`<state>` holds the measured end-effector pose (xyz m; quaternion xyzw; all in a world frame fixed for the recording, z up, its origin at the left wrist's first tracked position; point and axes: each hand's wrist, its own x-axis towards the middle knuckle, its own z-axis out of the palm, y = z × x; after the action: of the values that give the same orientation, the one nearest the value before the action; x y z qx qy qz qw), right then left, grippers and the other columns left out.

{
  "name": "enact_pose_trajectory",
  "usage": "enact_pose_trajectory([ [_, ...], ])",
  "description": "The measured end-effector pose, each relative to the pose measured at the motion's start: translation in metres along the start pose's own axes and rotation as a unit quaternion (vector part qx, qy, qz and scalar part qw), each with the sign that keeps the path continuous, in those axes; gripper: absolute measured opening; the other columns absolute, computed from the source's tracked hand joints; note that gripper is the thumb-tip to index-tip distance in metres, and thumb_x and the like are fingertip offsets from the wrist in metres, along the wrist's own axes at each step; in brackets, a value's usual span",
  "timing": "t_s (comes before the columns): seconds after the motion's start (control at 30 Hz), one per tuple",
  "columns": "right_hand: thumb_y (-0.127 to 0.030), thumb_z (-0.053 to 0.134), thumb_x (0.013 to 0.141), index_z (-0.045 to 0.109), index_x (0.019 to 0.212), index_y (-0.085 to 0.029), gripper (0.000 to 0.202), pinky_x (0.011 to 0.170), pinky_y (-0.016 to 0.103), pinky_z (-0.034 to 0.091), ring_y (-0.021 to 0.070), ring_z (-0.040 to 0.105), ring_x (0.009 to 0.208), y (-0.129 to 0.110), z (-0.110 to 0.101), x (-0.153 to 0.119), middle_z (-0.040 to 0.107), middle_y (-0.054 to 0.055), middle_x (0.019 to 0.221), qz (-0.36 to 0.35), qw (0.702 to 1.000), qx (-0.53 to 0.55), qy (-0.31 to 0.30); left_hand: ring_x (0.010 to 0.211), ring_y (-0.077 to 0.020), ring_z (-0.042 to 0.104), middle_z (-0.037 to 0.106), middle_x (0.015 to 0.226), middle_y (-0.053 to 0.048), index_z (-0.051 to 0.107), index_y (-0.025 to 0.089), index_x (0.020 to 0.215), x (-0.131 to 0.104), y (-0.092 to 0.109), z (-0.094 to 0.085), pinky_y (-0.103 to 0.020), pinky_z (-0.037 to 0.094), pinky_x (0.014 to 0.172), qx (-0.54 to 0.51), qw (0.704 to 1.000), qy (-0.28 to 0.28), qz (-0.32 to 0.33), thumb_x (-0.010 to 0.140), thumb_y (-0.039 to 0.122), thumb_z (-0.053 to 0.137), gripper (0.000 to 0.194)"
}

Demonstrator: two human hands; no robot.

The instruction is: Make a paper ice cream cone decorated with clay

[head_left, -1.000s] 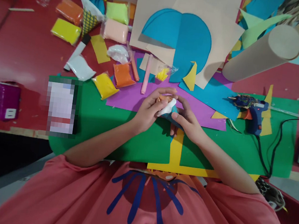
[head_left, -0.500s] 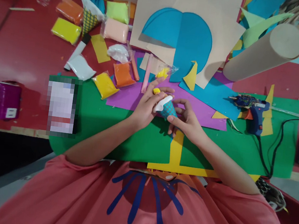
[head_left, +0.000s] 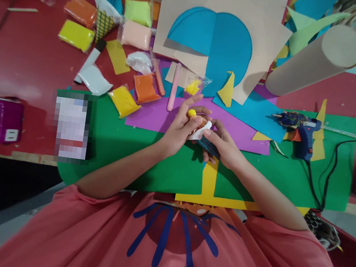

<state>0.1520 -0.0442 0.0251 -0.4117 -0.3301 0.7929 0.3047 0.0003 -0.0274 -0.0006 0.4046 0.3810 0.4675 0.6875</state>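
Between my two hands is a small model ice cream cone (head_left: 208,146), tilted, with a dark blue-green patterned cone, a white wavy rim, a brownish-orange top and a yellow ball. My left hand (head_left: 182,127) pinches its upper part near the yellow ball, forefinger stretched out. My right hand (head_left: 224,144) wraps round the cone, its thumb pressing on the white rim; part of the cone is hidden by these fingers. Below the hands lies a green mat (head_left: 122,157) with a yellow paper strip (head_left: 209,181) on it. A purple sheet (head_left: 249,138) lies just beyond the hands.
A glue gun (head_left: 304,135) with its cord rests at right. Packets of coloured clay, such as a yellow packet (head_left: 123,101) and an orange packet (head_left: 146,88), lie at left. A blue paper shape (head_left: 230,48) and a paper roll (head_left: 312,63) lie farther back.
The cone has been turned in my hands, so its brownish top and yellow ball show more. My right thumb has moved up from the cone's lower part to the white rim.
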Motion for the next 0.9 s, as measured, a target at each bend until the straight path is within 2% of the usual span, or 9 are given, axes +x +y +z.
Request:
enact_pose_trajectory([
  [0.17, -0.062, 0.07, 0.075, 0.037, 0.104, -0.023, 0.059, 0.025, 0.014, 0.028, 0.0062, 0.054, 0.032, 0.0005, 0.0003, 0.0005, 0.066, -0.007, 0.072, 0.0, 1.0, -0.011, 0.012, 0.097, -0.0162, 0.068, 0.065, 0.112, -0.003, 0.053, 0.034, 0.129, -0.0005, -0.0005, 0.0004, -0.023, 0.056, 0.069, 0.007, 1.0, -0.002, 0.003, 0.079, 0.054, 0.071, 0.057],
  [0.33, -0.061, 0.066, 0.079, 0.037, 0.104, -0.024, 0.053, 0.024, 0.013, 0.026, 0.0064, 0.049, 0.028, 0.0011, 0.0002, 0.0002, 0.058, -0.012, 0.056, -0.005, 1.0, -0.026, 0.012, 0.095, -0.0165, 0.067, 0.066, 0.111, -0.002, 0.053, 0.036, 0.128, -0.0007, -0.0025, -0.0005, -0.026, 0.056, 0.077, 0.018, 1.0, 0.001, 0.017, 0.078, 0.052, 0.074, 0.057],
  [0.57, -0.062, 0.066, 0.08, 0.039, 0.103, -0.024, 0.052, 0.024, 0.013, 0.026, 0.007, 0.047, 0.026, 0.0016, 0.0002, 0.0007, 0.055, -0.013, 0.049, -0.005, 0.999, -0.032, 0.011, 0.095, -0.0131, 0.067, 0.066, 0.108, -0.001, 0.053, 0.032, 0.128, 0.0003, -0.0042, -0.0008, -0.023, 0.055, 0.083, -0.002, 1.0, -0.006, 0.017, 0.076, 0.049, 0.076, 0.059],
  [0.8, -0.063, 0.068, 0.076, 0.04, 0.104, -0.024, 0.057, 0.024, 0.013, 0.027, 0.0076, 0.05, 0.027, 0.0032, -0.0005, 0.0013, 0.059, -0.011, 0.054, -0.006, 0.999, -0.029, 0.016, 0.097, -0.0162, 0.066, 0.065, 0.111, -0.002, 0.052, 0.035, 0.128, -0.0008, -0.006, -0.0016, -0.024, 0.055, 0.072, 0.017, 1.0, -0.003, 0.013, 0.078, 0.051, 0.074, 0.056],
  [0.9, -0.061, 0.068, 0.077, 0.039, 0.105, -0.024, 0.055, 0.024, 0.013, 0.027, 0.0074, 0.049, 0.027, 0.0037, -0.0009, 0.0016, 0.059, -0.012, 0.055, -0.01, 0.999, -0.03, 0.014, 0.099, -0.0162, 0.065, 0.064, 0.112, -0.002, 0.049, 0.034, 0.13, -0.0013, -0.0061, -0.0022, -0.023, 0.055, 0.072, 0.025, 1.0, -0.008, 0.009, 0.08, 0.051, 0.072, 0.057],
])
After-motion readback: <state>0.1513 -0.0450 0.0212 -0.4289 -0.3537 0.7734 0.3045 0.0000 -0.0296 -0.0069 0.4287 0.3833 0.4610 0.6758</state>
